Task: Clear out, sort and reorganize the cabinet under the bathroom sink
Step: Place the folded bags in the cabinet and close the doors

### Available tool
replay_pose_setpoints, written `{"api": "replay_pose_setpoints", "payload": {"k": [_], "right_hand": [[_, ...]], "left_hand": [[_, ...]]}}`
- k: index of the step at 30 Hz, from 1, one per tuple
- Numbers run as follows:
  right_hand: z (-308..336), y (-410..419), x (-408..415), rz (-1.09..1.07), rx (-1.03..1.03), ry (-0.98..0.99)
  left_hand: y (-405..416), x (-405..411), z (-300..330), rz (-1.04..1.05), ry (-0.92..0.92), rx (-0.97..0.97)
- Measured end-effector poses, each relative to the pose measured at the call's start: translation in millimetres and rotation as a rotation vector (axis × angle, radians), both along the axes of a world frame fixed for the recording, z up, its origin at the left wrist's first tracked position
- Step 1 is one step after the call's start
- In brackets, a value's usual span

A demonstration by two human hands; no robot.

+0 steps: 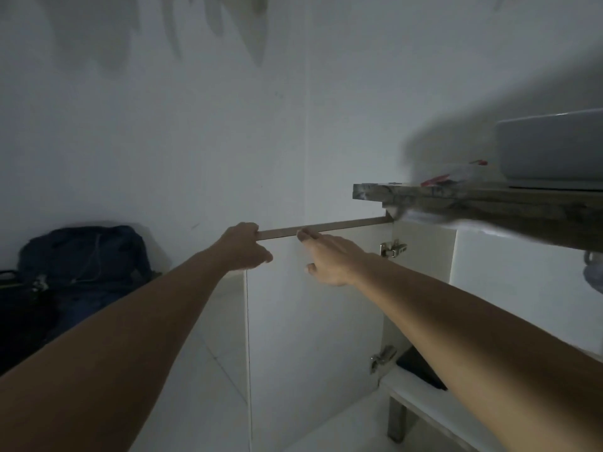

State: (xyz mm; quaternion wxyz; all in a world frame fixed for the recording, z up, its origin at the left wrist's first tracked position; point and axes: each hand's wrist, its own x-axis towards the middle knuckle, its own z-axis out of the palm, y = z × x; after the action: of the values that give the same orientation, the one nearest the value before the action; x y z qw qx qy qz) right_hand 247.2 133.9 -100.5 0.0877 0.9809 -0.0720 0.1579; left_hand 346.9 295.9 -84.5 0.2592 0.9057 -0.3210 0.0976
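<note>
1. While your left hand point(243, 246) curls its fingers over the outer corner of the open cabinet door point(313, 321), gripping the top edge, your right hand point(329, 261) lies flatter, its fingers nearly straight with the tips resting on that same top edge and the thumb hanging free against the door's inner face.
2. That door swings out from the cabinet toward you, carried on two metal hinges: an upper hinge point(393, 248) near the door's top and a lower hinge point(381, 357) near its bottom.
3. Past the hinged side of the door, the cabinet interior point(424, 256) shows only a pale inner wall, and on the cabinet floor by the lower hinge lies a dark flat thing point(421, 370); you cannot tell what it is.
4. Above the door runs a dark stone-patterned countertop point(473, 199), its edge jutting out over the hinged side.
5. On that countertop sits a white basin point(551, 148), and beside it, nearer the door, lies some blurred clutter with red parts point(447, 177), too smeared to name.
6. Beyond the free edge of the door, well apart from it, a dark blue bag point(85, 265) stands on the floor against the white tiled wall point(195, 125).
7. Below the cabinet, a metal leg point(396, 419) lifts it off the pale floor point(208, 370).
</note>
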Motion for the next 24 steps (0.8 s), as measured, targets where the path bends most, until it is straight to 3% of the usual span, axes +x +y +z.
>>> {"api": "replay_pose_setpoints", "payload": {"k": [6, 11, 18, 24], "right_hand": [[-8.1, -7.8, -2.5, 0.028, 0.055, -0.014], [-8.3, -10.2, -25.8, 0.061, 0.082, -0.044], [4.1, -8.7, -86.9, 0.003, 0.251, -0.048], [1.5, -6.8, -148.2, 0.098, 0.385, -0.106]], "left_hand": [[5.9, -4.6, 8.2, -0.081, 0.339, -0.409], [7.5, -19.1, 21.1, -0.094, 0.608, -0.581], [-9.7, -35.9, 15.5, -0.306, 0.789, -0.558], [-47.1, -59.9, 16.1, -0.510, 0.731, -0.397]]}}
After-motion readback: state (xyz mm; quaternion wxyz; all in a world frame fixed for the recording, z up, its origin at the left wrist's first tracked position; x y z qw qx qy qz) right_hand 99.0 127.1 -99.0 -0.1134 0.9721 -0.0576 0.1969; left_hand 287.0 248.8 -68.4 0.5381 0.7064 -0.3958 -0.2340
